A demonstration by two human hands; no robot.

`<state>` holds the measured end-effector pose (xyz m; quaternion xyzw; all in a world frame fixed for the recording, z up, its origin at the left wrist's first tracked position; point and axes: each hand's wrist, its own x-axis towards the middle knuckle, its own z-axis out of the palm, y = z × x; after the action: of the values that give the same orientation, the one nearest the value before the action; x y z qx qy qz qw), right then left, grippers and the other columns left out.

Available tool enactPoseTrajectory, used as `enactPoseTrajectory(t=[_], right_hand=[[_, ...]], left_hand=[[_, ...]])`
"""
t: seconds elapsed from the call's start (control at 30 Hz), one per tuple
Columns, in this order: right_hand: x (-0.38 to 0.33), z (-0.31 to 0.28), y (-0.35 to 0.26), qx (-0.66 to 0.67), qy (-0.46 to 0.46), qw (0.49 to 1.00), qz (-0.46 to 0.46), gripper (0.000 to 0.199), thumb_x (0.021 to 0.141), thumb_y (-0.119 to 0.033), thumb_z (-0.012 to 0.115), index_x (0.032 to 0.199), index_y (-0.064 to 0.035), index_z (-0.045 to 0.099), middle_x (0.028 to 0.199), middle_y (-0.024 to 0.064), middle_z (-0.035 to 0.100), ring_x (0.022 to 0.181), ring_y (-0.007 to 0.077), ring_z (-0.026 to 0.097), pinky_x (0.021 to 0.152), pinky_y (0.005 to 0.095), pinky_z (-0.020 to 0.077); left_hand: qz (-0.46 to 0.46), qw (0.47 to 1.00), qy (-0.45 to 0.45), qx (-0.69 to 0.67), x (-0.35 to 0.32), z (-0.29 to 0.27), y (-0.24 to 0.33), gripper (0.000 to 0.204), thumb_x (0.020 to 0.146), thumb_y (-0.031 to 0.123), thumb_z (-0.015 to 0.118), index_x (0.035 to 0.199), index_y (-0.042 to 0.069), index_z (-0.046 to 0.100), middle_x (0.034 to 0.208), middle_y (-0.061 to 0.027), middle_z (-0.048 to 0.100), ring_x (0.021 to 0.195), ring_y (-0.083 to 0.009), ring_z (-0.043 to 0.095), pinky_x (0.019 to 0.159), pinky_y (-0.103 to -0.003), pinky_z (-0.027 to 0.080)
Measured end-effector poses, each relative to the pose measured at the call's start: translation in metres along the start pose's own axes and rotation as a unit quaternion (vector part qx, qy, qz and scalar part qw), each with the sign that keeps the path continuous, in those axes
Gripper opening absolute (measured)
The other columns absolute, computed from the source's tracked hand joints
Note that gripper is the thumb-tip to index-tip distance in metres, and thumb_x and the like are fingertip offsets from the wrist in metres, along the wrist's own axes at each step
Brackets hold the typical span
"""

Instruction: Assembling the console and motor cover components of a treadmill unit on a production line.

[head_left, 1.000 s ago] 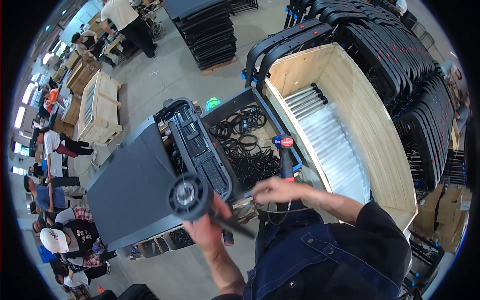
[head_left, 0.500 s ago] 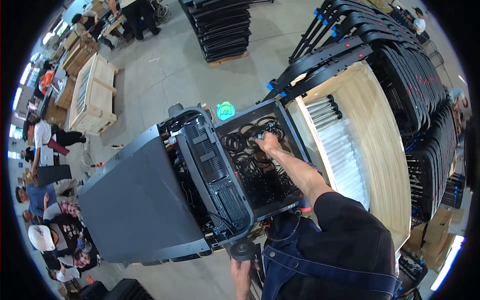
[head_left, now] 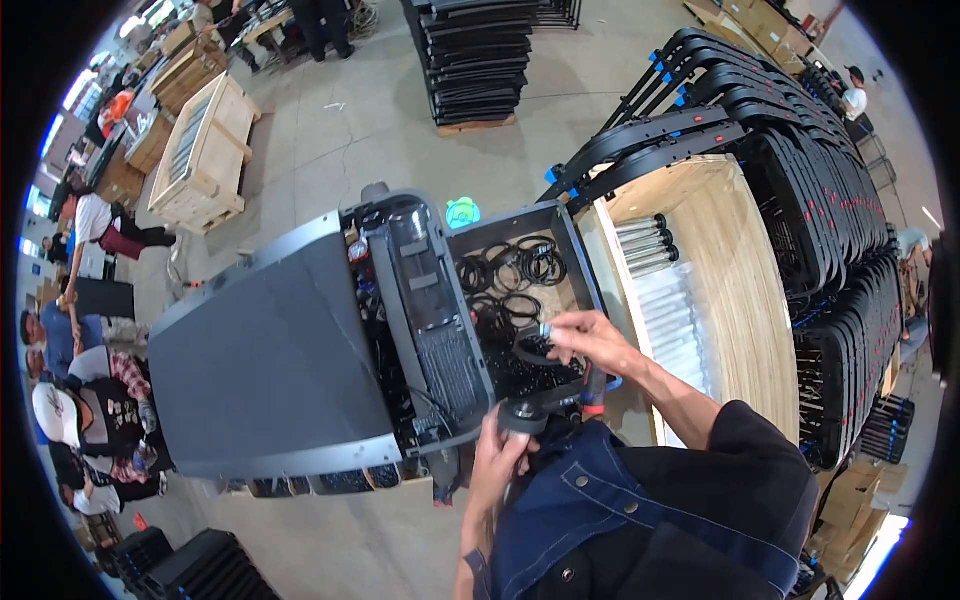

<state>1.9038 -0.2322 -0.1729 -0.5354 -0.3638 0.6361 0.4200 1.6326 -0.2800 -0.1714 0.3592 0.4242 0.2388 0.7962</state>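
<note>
My right hand (head_left: 590,340) pinches a looped black cable (head_left: 530,348) with a small light-coloured end, lifted over the near part of a grey bin (head_left: 590,265). In the bin lie several coiled black cables (head_left: 540,262) and many small dark pieces. My left hand (head_left: 492,462) is closed around a part with a round black wheel-like end (head_left: 523,417), close to my body at the bin's near corner. Left of the bin is a large dark machine, its motor compartment (head_left: 425,270) uncovered beside a flat grey deck (head_left: 275,365).
A red-and-black handled tool (head_left: 594,388) is at the bin's near edge. On the right stands a wooden crate (head_left: 750,330) with wrapped tubes (head_left: 680,325), before stacked black frames (head_left: 850,210). A green round object (head_left: 462,212) is beyond the bin. Several people are at the left.
My right hand has come back from the far coils toward me, now with a looped cable in it. My left hand has risen with the round-ended part toward the bin.
</note>
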Motion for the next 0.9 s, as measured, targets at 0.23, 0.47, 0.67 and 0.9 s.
enactPoseTrajectory(t=[0.23,0.47,0.67,0.9], right_hand=[[-0.053,0.049,-0.010,-0.061,-0.152,0.986,-0.015,0.033,0.099,-0.024,0.066,0.121,0.0002,0.069,0.094,0.0030,0.069,0.082,0.0088,0.061,0.073,0.0264,0.0498],[-0.083,0.121,-0.029,-0.382,-0.122,0.860,-0.317,0.018,0.083,-0.016,0.079,0.091,-0.0007,0.073,0.071,0.0073,0.062,0.072,0.0210,0.059,0.068,0.0352,0.0460],[-0.100,0.153,-0.002,-0.286,-0.085,0.939,-0.171,0.026,0.087,-0.019,0.079,0.083,-0.0051,0.057,0.070,0.0043,0.055,0.063,0.0152,0.055,0.058,0.0326,0.0445],[-0.062,0.176,-0.025,-0.380,-0.058,0.852,-0.354,0.078,0.067,-0.027,0.091,0.131,-0.0044,0.052,0.116,0.0157,0.059,0.103,0.0339,0.063,0.087,0.0416,0.0519]], left_hand=[[0.017,0.998,-0.036,0.043,-0.018,0.001,-0.006,0.074,0.098,0.029,0.063,0.155,0.008,0.021,0.086,-0.0094,0.063,0.061,-0.0098,0.053,0.052,-0.024,0.042],[0.086,0.996,-0.006,0.008,-0.045,-0.023,-0.020,0.068,0.099,0.025,0.063,0.154,0.011,0.026,0.084,-0.0070,0.061,0.060,-0.0100,0.054,0.052,-0.023,0.044],[0.124,0.989,0.045,-0.067,-0.093,-0.040,-0.010,0.063,0.098,0.033,0.066,0.149,0.013,0.034,0.082,-0.0052,0.063,0.059,-0.0093,0.056,0.050,-0.023,0.045],[0.204,0.953,0.124,0.187,-0.065,-0.058,0.027,0.062,0.094,0.041,0.067,0.142,0.008,0.046,0.090,-0.0164,0.071,0.078,-0.0269,0.070,0.071,-0.038,0.056]])
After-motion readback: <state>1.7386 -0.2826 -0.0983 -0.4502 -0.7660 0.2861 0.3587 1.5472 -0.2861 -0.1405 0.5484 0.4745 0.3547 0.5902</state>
